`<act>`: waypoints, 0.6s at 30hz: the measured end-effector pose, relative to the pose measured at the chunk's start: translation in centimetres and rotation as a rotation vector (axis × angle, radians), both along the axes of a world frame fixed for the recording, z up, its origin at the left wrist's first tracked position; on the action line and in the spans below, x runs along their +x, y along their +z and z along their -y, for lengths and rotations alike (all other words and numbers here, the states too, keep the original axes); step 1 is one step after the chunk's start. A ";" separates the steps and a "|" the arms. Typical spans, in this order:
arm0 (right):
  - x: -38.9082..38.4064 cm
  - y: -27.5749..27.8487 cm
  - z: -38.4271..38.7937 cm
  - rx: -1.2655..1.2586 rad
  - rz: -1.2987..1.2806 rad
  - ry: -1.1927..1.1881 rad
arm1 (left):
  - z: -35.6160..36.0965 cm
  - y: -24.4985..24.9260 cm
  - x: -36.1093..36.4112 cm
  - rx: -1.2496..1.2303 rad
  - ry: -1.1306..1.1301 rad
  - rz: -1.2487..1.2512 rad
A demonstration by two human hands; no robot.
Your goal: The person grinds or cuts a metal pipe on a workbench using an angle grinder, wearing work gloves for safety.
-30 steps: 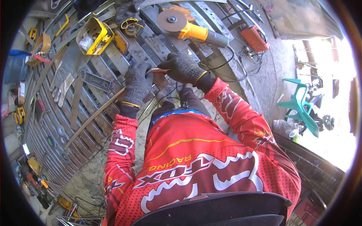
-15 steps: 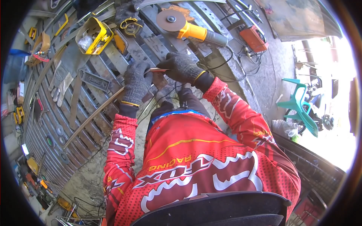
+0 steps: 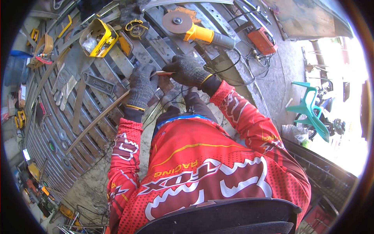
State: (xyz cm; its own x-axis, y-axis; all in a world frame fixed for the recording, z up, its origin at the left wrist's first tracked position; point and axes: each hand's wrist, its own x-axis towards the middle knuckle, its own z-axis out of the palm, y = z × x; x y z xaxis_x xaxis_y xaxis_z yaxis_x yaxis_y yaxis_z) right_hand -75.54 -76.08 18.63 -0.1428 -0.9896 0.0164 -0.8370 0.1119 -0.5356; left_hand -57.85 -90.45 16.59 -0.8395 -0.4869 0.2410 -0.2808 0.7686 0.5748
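The thin metal strip (image 3: 164,73), clamped between the closed left hand (image 3: 142,85) and right hand (image 3: 186,70), is likely best held level, close above the surface (image 3: 156,43)

A yellow angle grinder (image 3: 196,33) was noted lying on the slatted metal counter (image 3: 54,124), disc upward. A yellow box (image 3: 99,37) and a pair of pale gloves (image 3: 64,84) were recorded further left. An orange machine (image 3: 263,40) and a green plastic chair (image 3: 311,111) were observed beyond the counter.
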 end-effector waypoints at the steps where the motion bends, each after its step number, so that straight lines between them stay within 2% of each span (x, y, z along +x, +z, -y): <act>1: 0.0 0.1 0.0 -0.020 -0.026 0.003 | 0.0 0.1 0.0 0.003 0.001 0.018; 7: -0.2 1.0 0.0 0.033 0.002 0.013 | 0.0 0.7 0.2 -0.002 -0.010 0.065; 12: -0.3 1.1 -0.1 -0.016 0.019 0.007 | -0.3 1.8 0.7 0.048 -0.008 0.033; 14: -0.5 1.1 -0.1 -0.038 0.029 -0.010 | -0.4 1.9 0.8 0.036 0.011 0.091; 17: -1.1 1.8 -0.5 -0.077 0.079 -0.034 | -0.5 2.3 0.9 -0.001 0.024 0.130; 18: -1.3 2.3 -0.8 -0.057 0.237 -0.116 | -0.5 2.1 0.8 0.004 0.021 0.130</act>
State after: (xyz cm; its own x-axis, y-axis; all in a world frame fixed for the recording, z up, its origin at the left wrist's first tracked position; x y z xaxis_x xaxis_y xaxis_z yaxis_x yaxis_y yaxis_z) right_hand -76.87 -75.25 20.93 -0.2613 -0.9649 0.0245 -0.6711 0.1634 -0.7231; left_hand -57.03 -89.94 18.67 -0.8531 -0.5056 0.1286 -0.3694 0.7596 0.5353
